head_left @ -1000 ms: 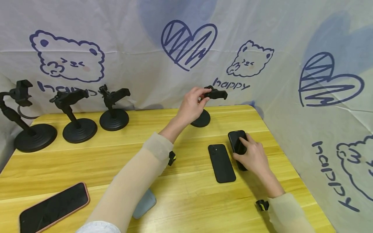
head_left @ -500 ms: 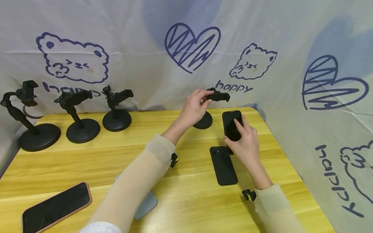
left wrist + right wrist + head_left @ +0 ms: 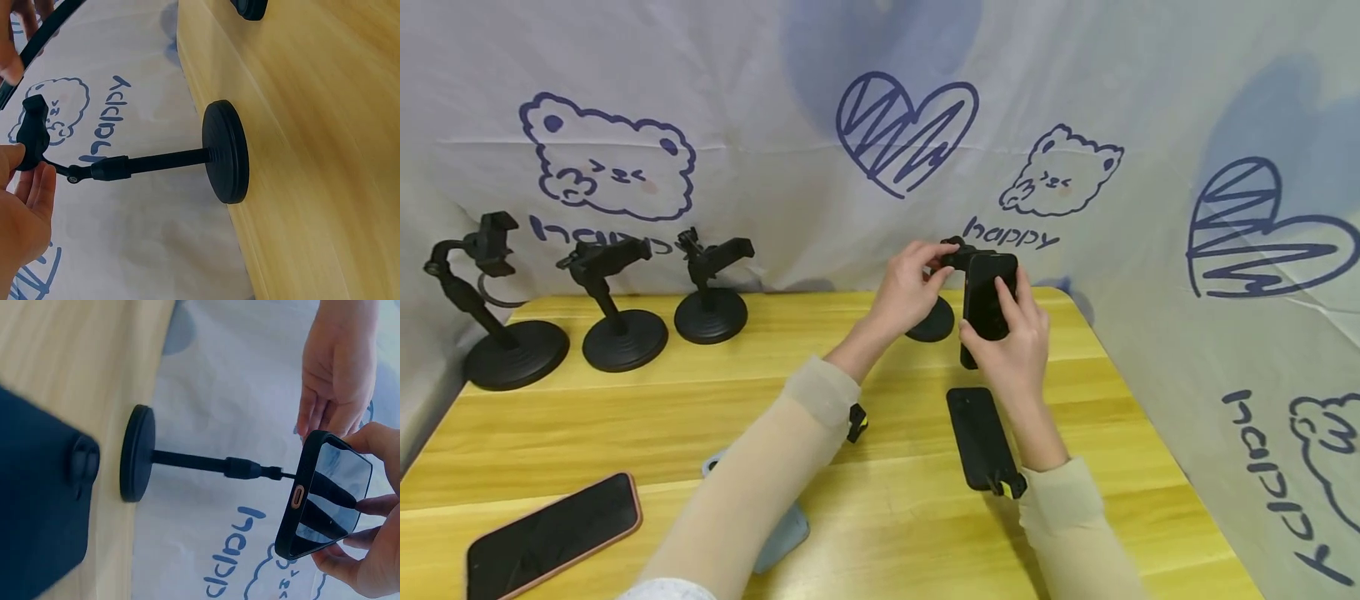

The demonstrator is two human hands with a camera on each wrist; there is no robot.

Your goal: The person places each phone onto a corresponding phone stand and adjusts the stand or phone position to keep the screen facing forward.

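My left hand (image 3: 910, 287) pinches the clamp (image 3: 33, 132) of a black phone stand, whose round base (image 3: 226, 152) stands on the table near the back edge. Raised off the table, a black-cased phone (image 3: 988, 304) is gripped along its edges by my right hand (image 3: 1018, 342), screen towards me. In the head view the phone overlaps the right end of the clamp; in the left wrist view a gap shows between them. The right wrist view shows the phone's charging port (image 3: 298, 496). A second black phone (image 3: 981, 437) lies face down below my right hand.
Three more phone stands, a left one (image 3: 516, 354), a middle one (image 3: 625, 340) and another (image 3: 711, 315), line the back left. A pink-edged phone (image 3: 553, 537) lies front left. My left sleeve partly covers a light blue phone (image 3: 782, 537). Drawn-on white cloth (image 3: 775, 167) hangs behind.
My right hand has picked the black-cased phone up off the table and brought it up and left to the stand's clamp. My left hand keeps its hold on the clamp.
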